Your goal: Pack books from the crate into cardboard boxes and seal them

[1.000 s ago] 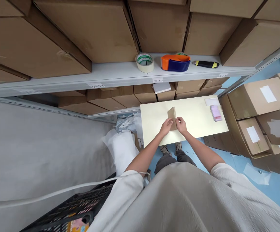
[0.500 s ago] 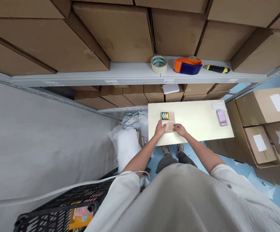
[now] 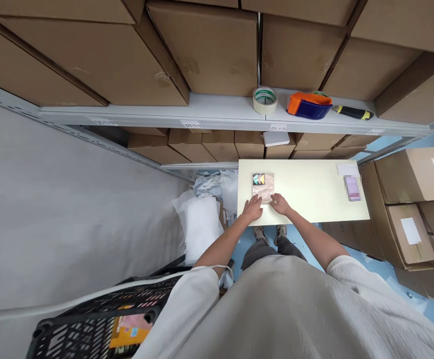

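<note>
A small flat brown package [image 3: 263,188] with a black label of coloured half-circles lies on the pale yellow tabletop [image 3: 307,189], toward its left end. Its surface looks glossy, like clear film. At the package's lower left corner, my left hand [image 3: 253,207] rests with fingers spread. The fingers of my right hand [image 3: 280,203] are pressed together at the lower right corner; the small thing between them, if any, is too small to make out.
A shelf [image 3: 224,113] with cartons above carries a tape roll [image 3: 265,101], an orange-and-blue tape dispenser [image 3: 309,105] and a cutter [image 3: 353,112]. Cartons [image 3: 407,233] are stacked right. White wrapping [image 3: 202,227] and a black crate [image 3: 90,324] are at left.
My left hand has moved from the package's left side down to its lower edge, and its fingers have spread. My right hand has shifted to the lower right corner. The view has shifted slightly.
</note>
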A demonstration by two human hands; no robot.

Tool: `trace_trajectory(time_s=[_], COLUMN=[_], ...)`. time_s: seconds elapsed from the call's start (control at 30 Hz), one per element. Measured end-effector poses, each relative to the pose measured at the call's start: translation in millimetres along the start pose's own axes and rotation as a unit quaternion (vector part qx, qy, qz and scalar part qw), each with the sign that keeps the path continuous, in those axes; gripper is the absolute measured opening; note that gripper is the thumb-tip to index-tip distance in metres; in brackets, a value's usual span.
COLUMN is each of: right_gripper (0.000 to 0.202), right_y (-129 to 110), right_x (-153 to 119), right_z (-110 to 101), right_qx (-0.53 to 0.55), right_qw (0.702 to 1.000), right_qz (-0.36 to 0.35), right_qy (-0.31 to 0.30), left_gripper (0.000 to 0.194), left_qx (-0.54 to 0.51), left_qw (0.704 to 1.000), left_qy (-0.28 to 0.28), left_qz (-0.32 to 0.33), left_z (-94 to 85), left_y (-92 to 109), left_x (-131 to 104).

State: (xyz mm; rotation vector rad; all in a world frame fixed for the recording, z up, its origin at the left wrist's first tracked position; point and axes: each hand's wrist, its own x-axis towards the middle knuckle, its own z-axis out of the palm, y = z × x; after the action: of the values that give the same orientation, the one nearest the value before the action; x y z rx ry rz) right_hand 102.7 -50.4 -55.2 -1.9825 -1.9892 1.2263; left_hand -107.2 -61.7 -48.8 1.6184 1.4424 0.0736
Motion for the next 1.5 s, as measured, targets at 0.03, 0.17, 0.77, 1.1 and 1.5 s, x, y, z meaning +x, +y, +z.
trace_trajectory(time_s=[0.03,0.17,0.77,1.1,1.5], right_gripper=[0.056,0.069,0.084,0.04,0.046], right_y=[-3,-23,-94,-18,22], right_x=[1,10,32,-19,16], right_z=[1,1,-38,-184,-429], right_qx=[-0.028,-0.11,-0.184,-0.08,-0.178], right_qw=[1.0,0.992,0.974,0.953,0.887], right_qz=[-0.005,-0.009,0.065,-0.094,-0.093], right_qy=[-0.012,-0.054,-0.112,0.277,0.417], left_gripper=[0.077,0.087,0.083,0.057,0.047], left_qx=[0.014,0.051,0.18,0.069,0.015], left_qw=[1.0,0.998,0.983,0.983,0.97], left_qy=[-0.004,-0.021,-0.017,0.064,0.132], left_qz=[-0.003,-0.008,0.007,0.158,0.202], left_z=[-2.5,-17.5,-64.1,-49.7,11.6], left_y=[-2,-13,-26,51,158], left_x=[0,8,36,36,34])
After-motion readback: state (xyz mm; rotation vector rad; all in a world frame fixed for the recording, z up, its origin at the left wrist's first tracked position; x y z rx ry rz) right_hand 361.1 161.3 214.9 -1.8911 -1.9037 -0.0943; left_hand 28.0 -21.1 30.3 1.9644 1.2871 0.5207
